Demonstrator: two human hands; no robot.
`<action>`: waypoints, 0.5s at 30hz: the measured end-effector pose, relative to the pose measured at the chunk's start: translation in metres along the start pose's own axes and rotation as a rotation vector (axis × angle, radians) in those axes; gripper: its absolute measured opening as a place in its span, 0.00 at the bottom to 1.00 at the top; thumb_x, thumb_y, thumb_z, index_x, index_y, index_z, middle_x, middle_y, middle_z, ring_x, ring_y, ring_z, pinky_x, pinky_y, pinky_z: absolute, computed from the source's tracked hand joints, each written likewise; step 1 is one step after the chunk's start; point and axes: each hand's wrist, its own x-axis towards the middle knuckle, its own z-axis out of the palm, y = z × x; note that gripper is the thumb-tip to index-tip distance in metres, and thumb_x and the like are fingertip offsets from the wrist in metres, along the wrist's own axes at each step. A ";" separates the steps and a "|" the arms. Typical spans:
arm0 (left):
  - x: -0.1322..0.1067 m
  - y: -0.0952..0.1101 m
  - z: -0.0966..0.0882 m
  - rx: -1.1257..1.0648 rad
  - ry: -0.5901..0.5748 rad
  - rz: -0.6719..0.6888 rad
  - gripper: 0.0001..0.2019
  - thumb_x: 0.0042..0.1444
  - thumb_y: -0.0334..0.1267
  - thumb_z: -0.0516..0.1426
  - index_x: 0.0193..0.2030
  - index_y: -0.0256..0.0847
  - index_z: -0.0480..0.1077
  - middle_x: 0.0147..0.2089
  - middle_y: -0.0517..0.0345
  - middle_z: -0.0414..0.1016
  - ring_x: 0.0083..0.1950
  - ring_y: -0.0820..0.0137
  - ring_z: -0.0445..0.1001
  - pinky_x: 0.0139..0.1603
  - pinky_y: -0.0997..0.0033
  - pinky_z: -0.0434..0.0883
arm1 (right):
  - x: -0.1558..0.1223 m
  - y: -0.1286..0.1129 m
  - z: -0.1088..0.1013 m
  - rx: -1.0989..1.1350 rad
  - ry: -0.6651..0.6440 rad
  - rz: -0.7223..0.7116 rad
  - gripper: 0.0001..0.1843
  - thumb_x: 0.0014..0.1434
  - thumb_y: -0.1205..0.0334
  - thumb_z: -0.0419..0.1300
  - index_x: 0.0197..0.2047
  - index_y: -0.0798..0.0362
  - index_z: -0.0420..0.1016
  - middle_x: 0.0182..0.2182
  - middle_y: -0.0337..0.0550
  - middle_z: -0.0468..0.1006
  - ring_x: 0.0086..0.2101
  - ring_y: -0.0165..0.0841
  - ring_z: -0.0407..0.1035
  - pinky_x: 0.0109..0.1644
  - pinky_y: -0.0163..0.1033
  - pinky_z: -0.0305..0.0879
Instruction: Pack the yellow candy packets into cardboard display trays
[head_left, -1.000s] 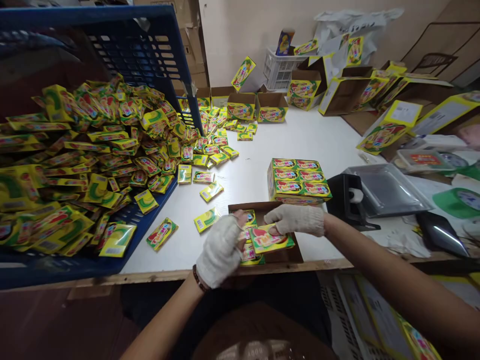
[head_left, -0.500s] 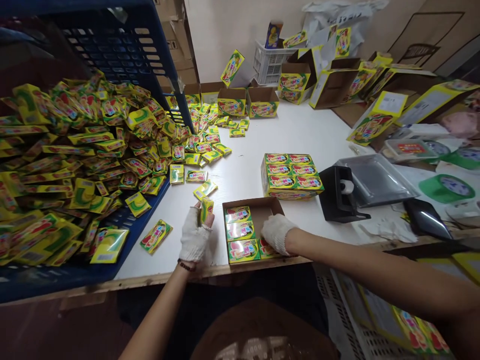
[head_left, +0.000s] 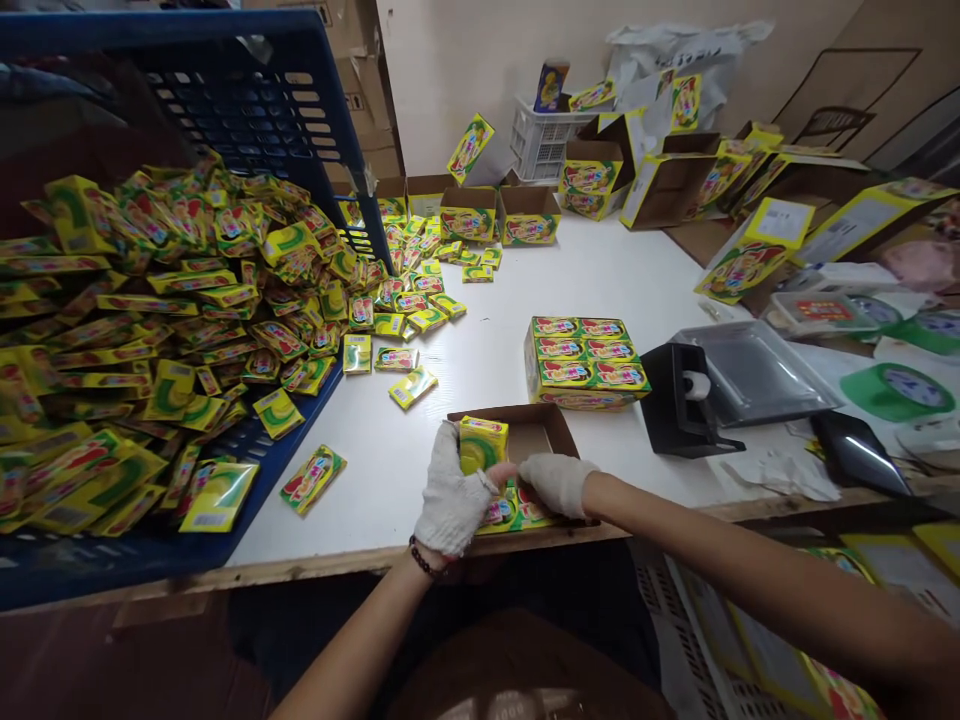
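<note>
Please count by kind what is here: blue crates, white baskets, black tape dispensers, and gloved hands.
blue crate: 1
white basket: 1
black tape dispenser: 1
gloved hands: 2 (left hand holding a yellow packet; right hand)
Total: 5

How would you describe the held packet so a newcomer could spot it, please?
On the white table's near edge sits an open brown cardboard tray. Above it, the white-gloved left hand pinches one small yellow packet; unlike the flat-lying packets, it stands upright.
</note>
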 end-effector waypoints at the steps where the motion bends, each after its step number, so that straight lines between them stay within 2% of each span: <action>1: 0.002 0.001 0.001 -0.064 -0.017 -0.026 0.25 0.47 0.50 0.65 0.47 0.41 0.63 0.48 0.50 0.75 0.45 0.62 0.76 0.45 0.60 0.76 | -0.004 0.003 -0.006 0.040 0.027 -0.018 0.08 0.60 0.67 0.56 0.36 0.54 0.78 0.33 0.46 0.81 0.33 0.34 0.76 0.37 0.35 0.68; 2: 0.003 0.002 0.003 -0.132 -0.038 -0.044 0.22 0.49 0.50 0.63 0.45 0.41 0.63 0.46 0.52 0.75 0.42 0.64 0.77 0.42 0.62 0.76 | -0.008 0.006 -0.012 0.115 0.093 -0.038 0.12 0.64 0.66 0.51 0.41 0.54 0.76 0.35 0.45 0.80 0.33 0.32 0.75 0.37 0.35 0.68; 4: 0.005 0.002 0.007 -0.208 -0.062 -0.059 0.20 0.49 0.48 0.63 0.44 0.41 0.64 0.44 0.54 0.75 0.41 0.65 0.76 0.41 0.64 0.76 | -0.018 0.010 -0.027 0.337 0.312 -0.098 0.17 0.68 0.63 0.44 0.50 0.54 0.71 0.40 0.46 0.79 0.34 0.31 0.74 0.40 0.36 0.69; 6: 0.006 0.001 0.011 -0.190 -0.082 -0.046 0.19 0.48 0.45 0.64 0.44 0.41 0.65 0.43 0.55 0.75 0.42 0.66 0.76 0.42 0.65 0.75 | -0.027 0.011 -0.042 0.550 0.518 -0.175 0.16 0.66 0.58 0.49 0.52 0.54 0.68 0.42 0.47 0.78 0.38 0.34 0.74 0.45 0.40 0.69; 8: 0.004 0.000 0.016 -0.142 -0.082 0.026 0.17 0.50 0.43 0.63 0.43 0.41 0.66 0.42 0.56 0.75 0.42 0.67 0.75 0.44 0.67 0.73 | -0.032 0.010 -0.054 0.644 0.585 -0.223 0.16 0.61 0.55 0.55 0.49 0.54 0.69 0.42 0.47 0.78 0.42 0.38 0.73 0.49 0.44 0.68; 10: 0.003 0.002 0.019 -0.091 -0.056 0.176 0.12 0.53 0.40 0.62 0.41 0.41 0.68 0.41 0.57 0.73 0.43 0.68 0.73 0.45 0.68 0.71 | -0.033 0.010 -0.062 0.771 0.556 -0.209 0.16 0.62 0.52 0.54 0.48 0.54 0.68 0.41 0.48 0.78 0.40 0.37 0.73 0.47 0.44 0.69; 12: 0.002 0.006 0.018 -0.050 -0.103 0.356 0.06 0.55 0.38 0.60 0.38 0.42 0.69 0.41 0.57 0.72 0.45 0.68 0.72 0.49 0.66 0.70 | -0.028 0.013 -0.066 0.982 0.432 -0.210 0.19 0.64 0.49 0.51 0.48 0.55 0.67 0.40 0.49 0.77 0.36 0.35 0.72 0.42 0.42 0.70; 14: 0.003 0.012 0.014 -0.030 -0.239 0.480 0.03 0.56 0.38 0.59 0.36 0.42 0.72 0.45 0.54 0.71 0.50 0.65 0.70 0.54 0.62 0.68 | -0.019 0.020 -0.064 1.137 0.179 -0.317 0.23 0.61 0.46 0.56 0.49 0.57 0.68 0.42 0.49 0.77 0.37 0.33 0.72 0.42 0.40 0.69; 15: 0.004 0.015 0.011 -0.028 -0.315 0.496 0.04 0.56 0.39 0.59 0.36 0.42 0.73 0.48 0.53 0.70 0.53 0.63 0.69 0.56 0.60 0.67 | -0.013 0.024 -0.062 1.161 0.029 -0.404 0.25 0.57 0.46 0.61 0.49 0.58 0.69 0.43 0.48 0.76 0.39 0.34 0.72 0.44 0.40 0.69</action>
